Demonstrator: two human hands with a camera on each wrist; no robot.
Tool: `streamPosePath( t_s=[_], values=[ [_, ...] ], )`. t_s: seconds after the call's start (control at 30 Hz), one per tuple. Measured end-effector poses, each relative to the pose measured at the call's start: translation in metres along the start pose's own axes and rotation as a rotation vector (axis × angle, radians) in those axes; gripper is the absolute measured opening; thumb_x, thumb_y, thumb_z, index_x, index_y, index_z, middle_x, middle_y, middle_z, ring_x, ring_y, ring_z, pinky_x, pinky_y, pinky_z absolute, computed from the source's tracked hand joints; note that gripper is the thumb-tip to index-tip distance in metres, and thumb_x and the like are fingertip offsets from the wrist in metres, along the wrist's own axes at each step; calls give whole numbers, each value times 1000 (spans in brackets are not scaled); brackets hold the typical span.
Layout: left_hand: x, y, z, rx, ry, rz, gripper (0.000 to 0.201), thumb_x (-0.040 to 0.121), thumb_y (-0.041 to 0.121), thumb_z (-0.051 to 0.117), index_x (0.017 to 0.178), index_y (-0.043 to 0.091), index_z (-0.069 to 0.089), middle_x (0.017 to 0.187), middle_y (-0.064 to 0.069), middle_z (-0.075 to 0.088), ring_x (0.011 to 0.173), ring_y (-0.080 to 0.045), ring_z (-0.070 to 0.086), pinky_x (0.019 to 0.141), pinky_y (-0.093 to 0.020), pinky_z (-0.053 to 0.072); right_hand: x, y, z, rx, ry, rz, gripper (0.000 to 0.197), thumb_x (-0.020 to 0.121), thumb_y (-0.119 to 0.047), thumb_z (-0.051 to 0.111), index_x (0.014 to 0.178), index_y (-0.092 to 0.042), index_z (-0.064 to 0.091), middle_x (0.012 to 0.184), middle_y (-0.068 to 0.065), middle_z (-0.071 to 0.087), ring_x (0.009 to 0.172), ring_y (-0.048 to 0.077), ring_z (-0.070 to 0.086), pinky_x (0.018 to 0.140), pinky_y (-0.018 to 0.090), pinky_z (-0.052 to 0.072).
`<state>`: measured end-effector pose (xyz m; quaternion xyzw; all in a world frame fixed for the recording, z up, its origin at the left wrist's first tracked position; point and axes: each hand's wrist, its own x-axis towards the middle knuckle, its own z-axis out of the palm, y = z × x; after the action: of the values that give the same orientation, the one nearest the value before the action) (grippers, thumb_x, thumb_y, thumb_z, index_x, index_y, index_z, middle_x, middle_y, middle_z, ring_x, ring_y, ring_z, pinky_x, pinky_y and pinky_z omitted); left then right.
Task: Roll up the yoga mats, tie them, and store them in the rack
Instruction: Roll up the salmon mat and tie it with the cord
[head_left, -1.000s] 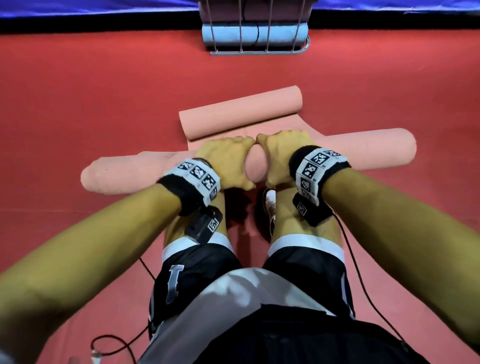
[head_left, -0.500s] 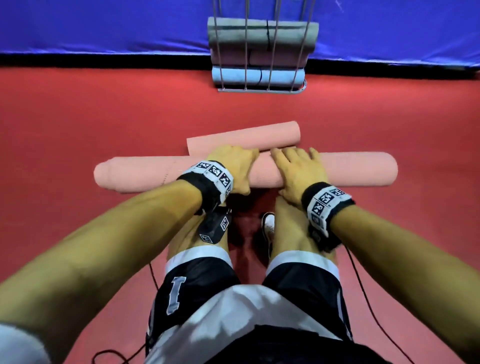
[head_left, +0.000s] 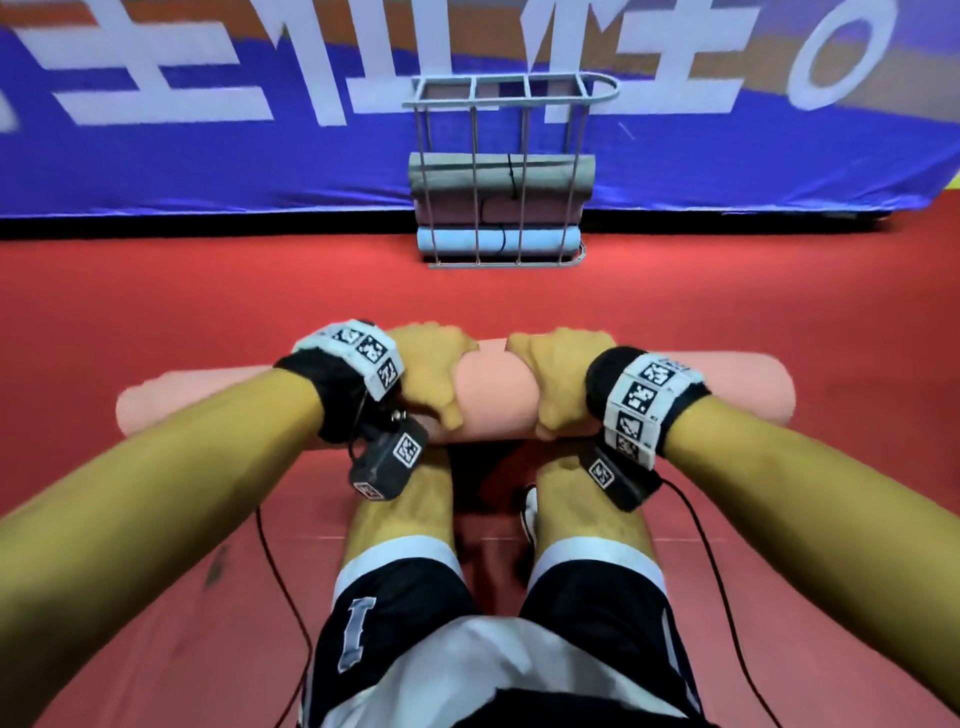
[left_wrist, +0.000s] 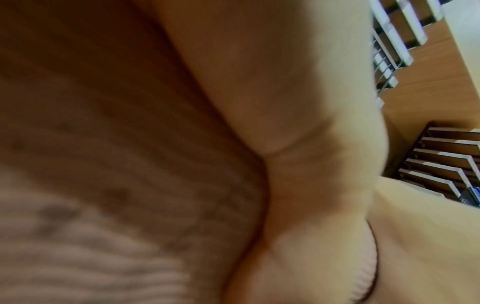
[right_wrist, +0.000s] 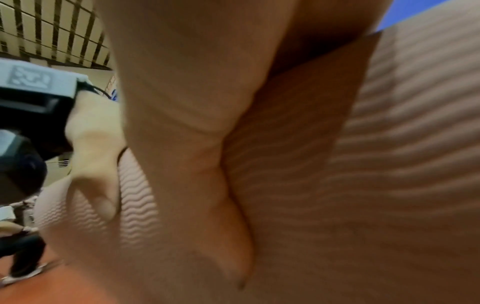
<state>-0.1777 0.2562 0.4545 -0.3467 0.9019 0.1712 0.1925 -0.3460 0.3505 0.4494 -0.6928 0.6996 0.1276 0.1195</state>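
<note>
A rolled pink yoga mat (head_left: 493, 392) lies crosswise in front of me above the red floor. My left hand (head_left: 434, 376) and my right hand (head_left: 563, 382) grip its middle side by side, fingers curled over the far side and thumbs under. In the left wrist view my thumb (left_wrist: 298, 144) presses against the ribbed pink mat (left_wrist: 103, 164). The right wrist view shows my thumb (right_wrist: 187, 144) wrapped on the mat (right_wrist: 363, 185). A grey wire rack (head_left: 501, 171) stands ahead against the blue wall padding, holding three rolled mats stacked: grey, mauve, light blue (head_left: 498, 241).
Red floor (head_left: 208, 301) stretches between me and the rack. A blue banner with white lettering (head_left: 208, 130) backs the rack. My knees and black shorts (head_left: 467, 597) are below the roll, with black cables (head_left: 280, 571) trailing from the wrist cameras.
The mat's loose far end has vanished into the roll. My hands went from flat on top to gripping round the roll, and the view has tilted up toward the rack.
</note>
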Motion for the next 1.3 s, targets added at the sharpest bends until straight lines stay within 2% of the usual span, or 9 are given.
streamPosePath(
  t_s=[0.17,0.3,0.5,0.7,0.8,0.9,1.0,1.1,1.3],
  values=[
    [18,-8,65,-221,-206,59,75,30,55,78,97,22,65,95,-4,74,95,-28,70,85,-42,57,2,-9,43,52,-248,-56,59,45,-28,92,91,-27,55,68,-7,62,57,10,58,57,33,60],
    [12,-9,82,-267,-212,36,71,40,51,83,101,24,58,94,-4,70,96,-33,68,85,-44,57,14,-10,58,96,-338,-58,69,50,-30,93,106,-28,52,83,-7,63,64,8,57,55,25,51],
    [-7,-1,120,190,93,71,120,52,79,75,149,32,21,132,1,54,117,-28,58,99,-43,48,34,-3,63,166,-443,-69,80,56,-32,92,125,-22,52,88,-9,59,91,18,64,81,35,57],
    [11,-7,104,60,32,55,95,48,61,83,128,38,37,107,5,64,95,-25,66,82,-37,52,40,-2,69,275,-406,-14,81,43,-38,97,113,-29,56,98,-5,68,91,20,67,80,36,60],
    [19,-13,96,-71,-51,28,80,52,52,90,119,37,49,92,13,67,83,-16,66,77,-30,55,30,-2,79,136,-211,-52,105,40,-61,92,132,-32,51,119,-3,60,111,23,59,88,35,49],
    [33,-18,92,-229,-165,6,47,63,28,95,97,24,62,64,14,66,58,-3,64,55,-14,51,15,-9,94,1,-110,15,119,46,-68,86,145,-30,31,137,0,51,125,28,51,106,51,36],
    [40,-17,92,-298,-160,53,67,46,38,95,105,27,63,86,5,75,78,-20,73,69,-33,60,11,-16,99,-19,-65,67,102,52,-60,83,137,-28,36,128,0,56,117,27,55,101,49,37],
    [50,-22,97,-356,-168,34,70,36,49,88,99,33,63,88,2,75,85,-29,73,72,-47,61,16,-13,90,6,-54,78,82,51,-53,78,121,-27,44,109,0,61,102,27,61,92,44,42],
    [55,-24,93,-212,-198,-12,56,47,58,91,82,30,56,85,-2,63,76,-14,61,87,-34,55,21,-16,84,21,-63,81,79,53,-48,76,121,-22,46,98,1,64,91,28,64,80,37,44]
  ],
)
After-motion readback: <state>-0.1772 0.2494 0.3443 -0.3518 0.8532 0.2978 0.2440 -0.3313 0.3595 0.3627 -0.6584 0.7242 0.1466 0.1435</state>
